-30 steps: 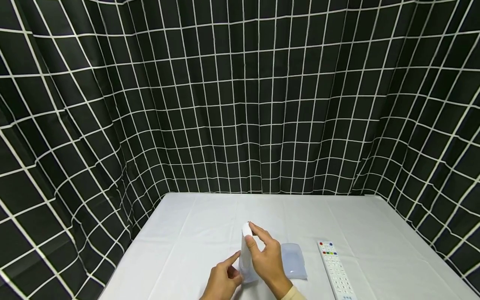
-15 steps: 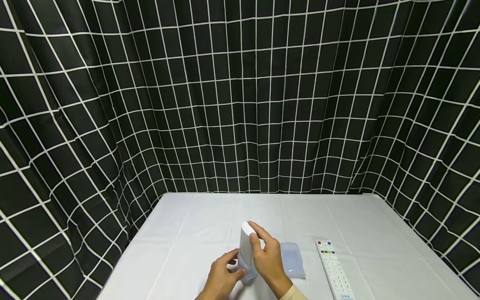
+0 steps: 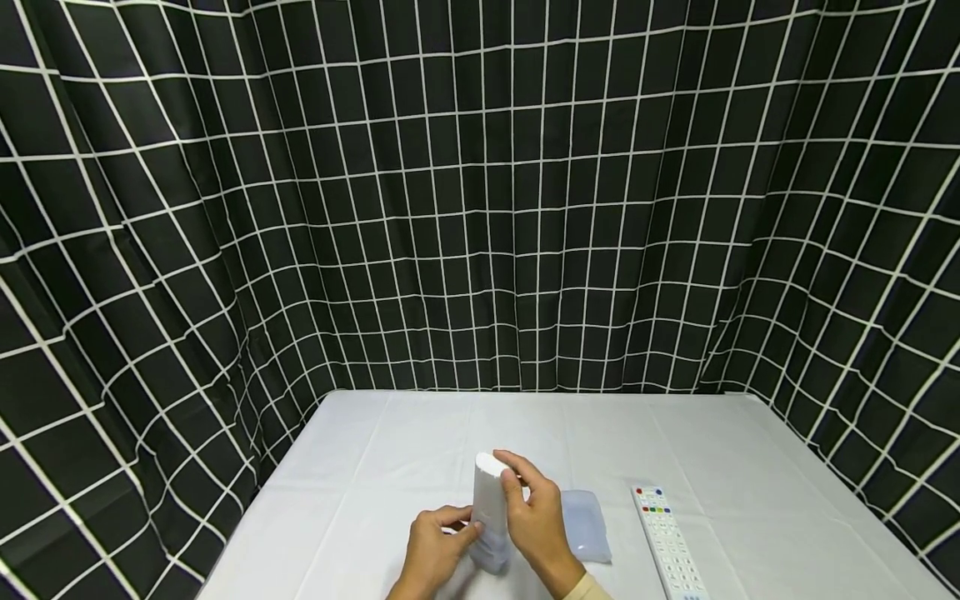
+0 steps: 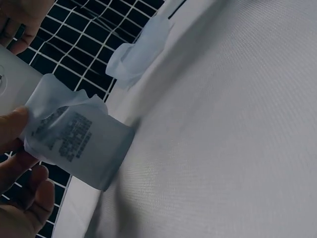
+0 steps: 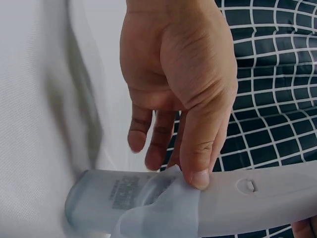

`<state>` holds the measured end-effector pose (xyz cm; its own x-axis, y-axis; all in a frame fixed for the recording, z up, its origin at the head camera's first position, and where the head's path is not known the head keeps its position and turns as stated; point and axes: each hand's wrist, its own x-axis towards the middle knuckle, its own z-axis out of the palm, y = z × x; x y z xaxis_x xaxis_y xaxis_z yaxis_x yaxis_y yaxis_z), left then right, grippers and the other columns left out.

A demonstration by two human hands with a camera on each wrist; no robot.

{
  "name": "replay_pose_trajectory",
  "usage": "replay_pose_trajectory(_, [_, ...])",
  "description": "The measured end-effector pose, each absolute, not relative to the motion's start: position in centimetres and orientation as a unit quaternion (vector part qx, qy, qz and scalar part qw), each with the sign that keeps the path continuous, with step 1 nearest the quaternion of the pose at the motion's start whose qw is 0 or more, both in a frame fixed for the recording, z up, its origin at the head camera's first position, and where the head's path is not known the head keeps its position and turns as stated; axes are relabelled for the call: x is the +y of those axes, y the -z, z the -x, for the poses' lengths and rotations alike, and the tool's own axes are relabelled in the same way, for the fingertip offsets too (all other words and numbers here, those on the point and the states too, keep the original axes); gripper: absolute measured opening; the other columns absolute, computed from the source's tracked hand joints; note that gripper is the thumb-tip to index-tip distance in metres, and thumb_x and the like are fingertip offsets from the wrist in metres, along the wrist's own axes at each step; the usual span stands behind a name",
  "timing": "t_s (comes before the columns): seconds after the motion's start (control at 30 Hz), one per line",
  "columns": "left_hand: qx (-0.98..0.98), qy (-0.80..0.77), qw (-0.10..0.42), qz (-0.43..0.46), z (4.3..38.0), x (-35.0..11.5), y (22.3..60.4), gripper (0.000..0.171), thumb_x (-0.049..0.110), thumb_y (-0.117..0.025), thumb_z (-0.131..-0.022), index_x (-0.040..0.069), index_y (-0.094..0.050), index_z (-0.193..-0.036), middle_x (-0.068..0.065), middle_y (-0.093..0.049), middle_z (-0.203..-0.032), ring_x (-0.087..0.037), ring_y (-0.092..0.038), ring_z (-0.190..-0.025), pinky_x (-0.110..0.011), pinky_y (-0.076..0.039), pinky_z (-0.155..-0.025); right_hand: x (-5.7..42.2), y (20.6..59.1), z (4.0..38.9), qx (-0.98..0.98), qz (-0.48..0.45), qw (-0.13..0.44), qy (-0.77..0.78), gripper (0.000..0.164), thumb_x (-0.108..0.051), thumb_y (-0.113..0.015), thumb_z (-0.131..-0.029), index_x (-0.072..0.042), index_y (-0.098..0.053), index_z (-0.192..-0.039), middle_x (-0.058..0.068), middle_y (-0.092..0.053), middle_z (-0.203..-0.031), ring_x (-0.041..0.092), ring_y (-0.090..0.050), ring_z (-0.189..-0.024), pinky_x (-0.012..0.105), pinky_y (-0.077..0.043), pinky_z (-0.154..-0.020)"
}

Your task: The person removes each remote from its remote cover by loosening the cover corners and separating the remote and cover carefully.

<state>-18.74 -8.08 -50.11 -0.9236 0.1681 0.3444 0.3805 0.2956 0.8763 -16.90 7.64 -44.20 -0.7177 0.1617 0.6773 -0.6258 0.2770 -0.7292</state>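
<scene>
A white remote control [image 3: 489, 500] stands on end on the table. A translucent bluish sleeve [image 4: 94, 139] covers its lower part, with printed text showing through. The sleeve's upper edge is loose and wavy. My left hand [image 3: 429, 546] pinches remote and sleeve at that edge; its thumb presses there in the right wrist view, other fingers behind. My right hand [image 3: 542, 525] holds the remote's upper end between thumb and fingers. In the right wrist view only a bit of that hand shows at the lower right corner.
Just right of my right hand lies another translucent bluish sleeve [image 3: 587, 527]. Further right, a white remote with coloured buttons [image 3: 667, 537] lies face up. A white cloth covers the table [image 3: 390, 450]; black curtains with white grid lines [image 3: 480, 208] surround its back and sides.
The upright remote has turned and tilted, so its broad side and top end show more. My left thumb has come round onto its near side. The right hand keeps its hold at the top.
</scene>
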Motion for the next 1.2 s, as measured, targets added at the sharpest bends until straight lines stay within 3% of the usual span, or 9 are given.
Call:
replay_pose_trajectory(0.17, [-0.793, 0.579, 0.114, 0.149, 18.8, -7.8, 50.2, 0.023, 0.013, -0.08, -0.078, -0.001, -0.074, -0.095, 0.001, -0.071, -0.086, -0.012, -0.063, -0.075, -0.025, -0.053, -0.069, 7.7, 44.2, 17.1, -0.718, -0.163, 0.329, -0.592, 0.027, 0.008, -0.055, -0.093, -0.002, -0.067, -0.114, 0.008, -0.069, -0.105, 0.019, -0.058, -0.077, 0.027, -0.051, -0.064])
replay_pose_trajectory(0.37, [-0.807, 0.559, 0.123, 0.142, 18.6, -7.8, 50.5, 0.023, 0.02, -0.077, -0.081, 0.002, -0.075, -0.095, 0.005, -0.07, -0.089, -0.01, -0.061, -0.078, -0.024, -0.051, -0.068, 7.4, 44.1, 17.0, -0.729, -0.173, 0.353, -0.561, 0.026, 0.006, -0.063, -0.089, -0.003, -0.068, -0.113, 0.004, -0.069, -0.103, 0.015, -0.058, -0.082, 0.031, -0.047, -0.073])
replay_pose_trajectory(0.6, [-0.839, 0.492, 0.143, 0.184, 18.1, -7.8, 50.3, 0.02, 0.01, -0.077, -0.081, -0.002, -0.073, -0.096, 0.006, -0.068, -0.091, -0.015, -0.061, -0.084, -0.026, -0.051, -0.068, 6.6, 41.8, 15.4, -0.732, -0.168, 0.366, -0.549, 0.026, 0.014, -0.064, -0.083, 0.005, -0.068, -0.107, 0.009, -0.068, -0.091, 0.018, -0.059, -0.079, 0.03, -0.046, -0.072])
replay_pose_trajectory(0.73, [-0.857, 0.433, 0.175, 0.217, 18.0, -7.8, 50.2, 0.017, 0.003, -0.078, -0.077, -0.005, -0.073, -0.091, 0.002, -0.068, -0.088, -0.016, -0.063, -0.081, -0.027, -0.052, -0.067, 6.7, 43.3, 16.3, -0.738, -0.167, 0.369, -0.54, 0.026, 0.012, -0.064, -0.085, 0.003, -0.068, -0.109, 0.007, -0.068, -0.094, 0.017, -0.058, -0.08, 0.03, -0.046, -0.072])
replay_pose_trajectory(0.93, [-0.872, 0.392, 0.176, 0.234, 17.9, -8.0, 50.0, 0.015, 0.001, -0.078, -0.076, -0.004, -0.073, -0.089, -0.001, -0.068, -0.087, -0.015, -0.063, -0.08, -0.029, -0.052, -0.068, 7.1, 44.6, 17.3, -0.731, -0.165, 0.369, -0.55, 0.027, 0.004, -0.066, -0.087, -0.006, -0.069, -0.112, -0.002, -0.069, -0.099, 0.013, -0.059, -0.082, 0.029, -0.045, -0.074])
replay_pose_trajectory(1.07, [-0.872, 0.355, 0.216, 0.258, 18.1, -8.0, 50.1, 0.008, 0.001, -0.077, -0.077, -0.003, -0.073, -0.084, 0.0, -0.067, -0.082, -0.012, -0.061, -0.076, -0.03, -0.052, -0.067, 7.2, 44.7, 17.4, -0.727, -0.169, 0.375, -0.55, 0.025, 0.002, -0.067, -0.087, -0.007, -0.07, -0.111, -0.005, -0.069, -0.098, 0.011, -0.059, -0.081, 0.028, -0.045, -0.073])
replay_pose_trajectory(1.2, [-0.861, 0.294, 0.283, 0.303, 18.3, -8.0, 50.3, 0.005, -0.003, -0.076, -0.077, -0.003, -0.071, -0.075, 0.001, -0.062, -0.072, -0.007, -0.056, -0.068, -0.021, -0.05, -0.061, 7.2, 44.6, 17.4, -0.725, -0.171, 0.384, -0.545, 0.024, 0.002, -0.067, -0.088, -0.005, -0.07, -0.11, -0.003, -0.069, -0.094, 0.012, -0.059, -0.079, 0.028, -0.045, -0.073])
